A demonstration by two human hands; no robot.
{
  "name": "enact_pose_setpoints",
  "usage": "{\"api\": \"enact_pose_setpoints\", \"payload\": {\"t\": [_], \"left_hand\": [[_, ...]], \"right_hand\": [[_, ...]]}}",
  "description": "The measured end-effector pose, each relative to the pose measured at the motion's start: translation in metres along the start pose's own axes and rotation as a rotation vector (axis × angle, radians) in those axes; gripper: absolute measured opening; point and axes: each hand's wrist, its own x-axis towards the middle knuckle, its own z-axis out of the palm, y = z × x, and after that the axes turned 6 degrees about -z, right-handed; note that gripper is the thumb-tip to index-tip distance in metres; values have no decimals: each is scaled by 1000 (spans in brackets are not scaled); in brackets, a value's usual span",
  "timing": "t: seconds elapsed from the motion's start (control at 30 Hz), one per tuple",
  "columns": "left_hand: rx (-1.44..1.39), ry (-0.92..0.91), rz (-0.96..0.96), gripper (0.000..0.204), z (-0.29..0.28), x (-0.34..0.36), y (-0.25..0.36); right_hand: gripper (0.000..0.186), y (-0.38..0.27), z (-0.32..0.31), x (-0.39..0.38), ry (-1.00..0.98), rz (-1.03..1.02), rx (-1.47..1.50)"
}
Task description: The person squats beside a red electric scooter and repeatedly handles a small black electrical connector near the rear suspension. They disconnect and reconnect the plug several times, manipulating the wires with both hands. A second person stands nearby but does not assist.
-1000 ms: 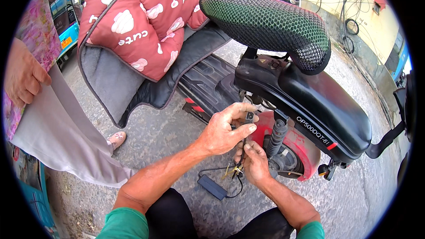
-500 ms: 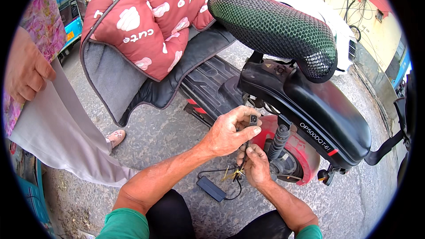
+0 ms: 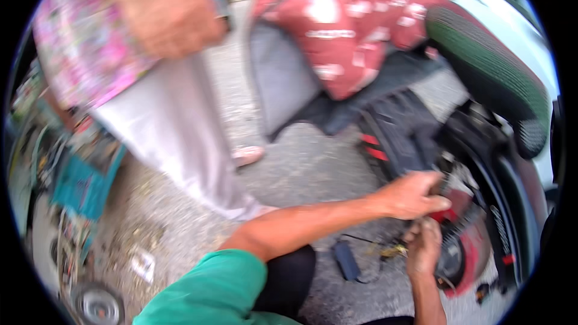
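Observation:
My left hand (image 3: 415, 195) is closed on a dark plug connector (image 3: 439, 186), blurred by motion, beside the rear wheel of an electric scooter. Just below it my right hand (image 3: 424, 242) pinches a black cable, mostly hidden by the fingers. A small black power adapter box (image 3: 345, 260) lies on the ground to the left of my right hand. Thin dark wire runs from it to a bunch of yellow wire ends (image 3: 394, 251). The scooter's black rear body (image 3: 494, 174) and red mudguard (image 3: 460, 204) stand just to the right of my hands.
Another person in light trousers (image 3: 174, 126) stands close on the left, a blurred hand (image 3: 171, 15) hanging above. A red quilted cover (image 3: 343, 30) drapes over the scooter's front. The seat (image 3: 490, 66) has a green-black mesh cover. Teal panels (image 3: 84, 183) and a wheel (image 3: 99, 307) are at far left.
The view has swung left and blurred, so the scooter and my hands sit farther right in the picture. Both hands stay close together by the rear wheel.

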Motion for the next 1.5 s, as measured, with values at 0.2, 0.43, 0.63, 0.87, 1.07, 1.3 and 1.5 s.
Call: {"api": "enact_pose_setpoints", "payload": {"t": [0.2, 0.43, 0.63, 0.87, 1.07, 1.3, 1.5], "left_hand": [[-11, 90, -88, 39, -39, -46, 15], [-550, 349, 46, 39, -87, -74, 32], [-680, -116, 762, 59, -138, -100, 74], [-203, 346, -119, 30, -82, -91, 13], [-1, 130, -496, 39, -44, -73, -9], [-99, 64, -503, 35, -29, -74, -19], [-157, 102, -396, 23, -20, -72, -27]], "right_hand": [[23, 5, 24, -6, -77, 69, 11], [20, 11, 26, -4, -145, 46, 19], [21, 7, 15, 5, -47, 20, 70], [21, 7, 28, 2, -150, 83, 72], [22, 2, 24, -6, -156, 73, 25], [15, 1, 34, -10, -285, 166, -108], [15, -2, 34, -6, -315, 251, -174]]}}
